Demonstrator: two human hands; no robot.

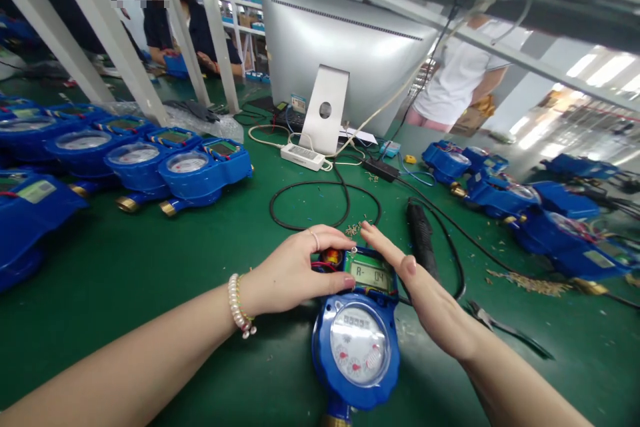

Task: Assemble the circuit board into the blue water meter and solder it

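Observation:
A blue water meter (357, 353) lies in front of me, with its round dial facing up. The display (371, 275) at its far end is lit and reads "A- 04" or similar. My left hand (295, 270) grips that end from the left, thumb at the display's edge and fingers over the far rim. Along the right side of the display housing lies my right hand (430, 300), its fingers stretched out and holding nothing. Coloured wires and a round part (331, 256) show beside the left fingers.
A black electric screwdriver (423, 237) and pliers (510, 330) lie at right. More blue meters (205, 170) stand in rows at left, others (565, 240) at right. Loose screws (533, 283), cables and a monitor (345, 33) are beyond. People stand or sit behind the bench.

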